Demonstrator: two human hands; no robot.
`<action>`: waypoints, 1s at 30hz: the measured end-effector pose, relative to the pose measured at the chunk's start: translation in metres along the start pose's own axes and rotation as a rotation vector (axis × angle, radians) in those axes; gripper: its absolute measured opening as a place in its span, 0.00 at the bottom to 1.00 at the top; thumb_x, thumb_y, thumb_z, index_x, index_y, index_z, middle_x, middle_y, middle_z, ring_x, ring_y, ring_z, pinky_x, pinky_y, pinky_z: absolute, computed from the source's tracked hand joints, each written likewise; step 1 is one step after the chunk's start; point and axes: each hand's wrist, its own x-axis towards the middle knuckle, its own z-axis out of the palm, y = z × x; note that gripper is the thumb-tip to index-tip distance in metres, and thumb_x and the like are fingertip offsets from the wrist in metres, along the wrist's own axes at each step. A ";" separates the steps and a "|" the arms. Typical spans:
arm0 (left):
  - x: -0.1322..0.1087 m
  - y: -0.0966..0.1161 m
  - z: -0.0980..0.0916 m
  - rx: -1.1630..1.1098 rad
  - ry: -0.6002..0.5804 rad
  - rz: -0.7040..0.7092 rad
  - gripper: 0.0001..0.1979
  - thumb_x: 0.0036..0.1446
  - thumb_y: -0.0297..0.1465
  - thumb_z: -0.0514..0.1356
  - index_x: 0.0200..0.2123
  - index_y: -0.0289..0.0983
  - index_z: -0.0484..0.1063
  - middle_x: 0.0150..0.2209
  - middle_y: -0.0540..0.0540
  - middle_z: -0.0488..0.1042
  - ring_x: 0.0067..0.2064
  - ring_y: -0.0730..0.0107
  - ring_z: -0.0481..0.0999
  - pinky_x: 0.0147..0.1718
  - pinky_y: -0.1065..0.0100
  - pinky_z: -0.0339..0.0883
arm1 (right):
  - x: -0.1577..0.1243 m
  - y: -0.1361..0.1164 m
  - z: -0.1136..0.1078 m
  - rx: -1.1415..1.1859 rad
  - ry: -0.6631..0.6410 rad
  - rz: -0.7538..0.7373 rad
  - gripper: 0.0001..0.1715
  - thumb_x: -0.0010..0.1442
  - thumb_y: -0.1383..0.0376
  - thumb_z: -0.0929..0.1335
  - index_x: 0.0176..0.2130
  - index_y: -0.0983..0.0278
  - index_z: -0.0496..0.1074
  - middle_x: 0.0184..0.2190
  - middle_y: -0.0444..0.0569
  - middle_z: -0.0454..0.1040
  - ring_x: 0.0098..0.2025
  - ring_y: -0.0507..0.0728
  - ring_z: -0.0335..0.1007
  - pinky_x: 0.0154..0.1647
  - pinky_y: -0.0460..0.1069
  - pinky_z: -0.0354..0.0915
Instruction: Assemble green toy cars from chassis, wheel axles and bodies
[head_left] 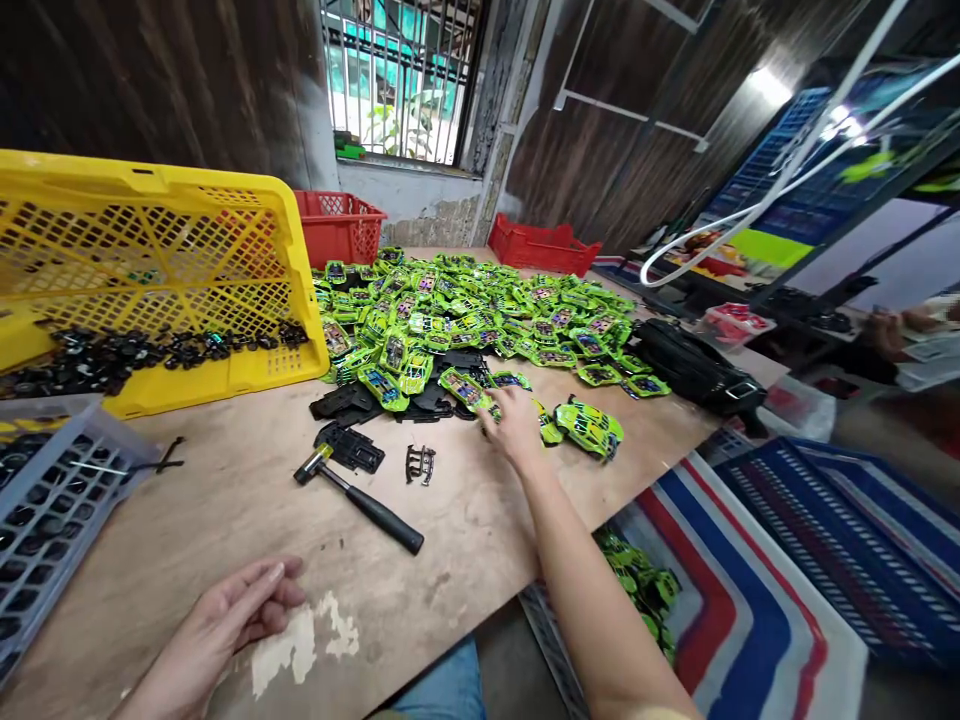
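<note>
My right hand (514, 425) reaches to the front of a heap of green toy car shells (427, 300). Its fingers and thumb are closed at the near end of one patterned green car shell (463, 387). My left hand (244, 605) rests low over the table, its fingers curled and the thumb laid along them, with nothing visible inside. A hammer (375, 512) with a black handle lies between the hands. Behind its head is a black toy car chassis (352, 447), and a small black frame part (420, 464) lies alone. A green toy car (590, 428) stands right of my right hand.
On the left, a yellow crate (304, 270) lies on its side with black parts; a clear plastic basket (82, 530) holds more. Red crates (544, 245) stand behind the heap. A black bag (694, 370) lies at the right edge, beside a striped sheet (750, 590).
</note>
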 end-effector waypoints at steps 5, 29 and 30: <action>-0.002 -0.003 0.000 0.020 0.045 0.078 0.29 0.50 0.52 0.64 0.46 0.34 0.76 0.33 0.45 0.77 0.32 0.70 0.72 0.37 0.70 0.70 | 0.022 -0.041 0.034 -0.037 -0.109 -0.121 0.08 0.62 0.66 0.64 0.37 0.63 0.74 0.39 0.55 0.73 0.46 0.62 0.63 0.45 0.54 0.57; 0.011 -0.008 -0.028 0.078 0.527 0.631 0.12 0.53 0.30 0.62 0.41 0.34 0.74 0.44 0.40 0.75 0.46 0.64 0.76 0.46 0.64 0.71 | -0.032 -0.167 0.063 0.269 -0.484 -0.430 0.21 0.55 0.57 0.64 0.44 0.66 0.74 0.39 0.59 0.77 0.39 0.65 0.74 0.44 0.58 0.69; 0.007 -0.006 -0.030 0.101 0.532 0.645 0.11 0.53 0.30 0.62 0.41 0.34 0.74 0.44 0.40 0.76 0.45 0.64 0.76 0.44 0.65 0.71 | -0.029 -0.169 0.061 0.273 -0.509 -0.403 0.21 0.54 0.56 0.63 0.41 0.65 0.75 0.37 0.58 0.77 0.36 0.64 0.75 0.41 0.57 0.70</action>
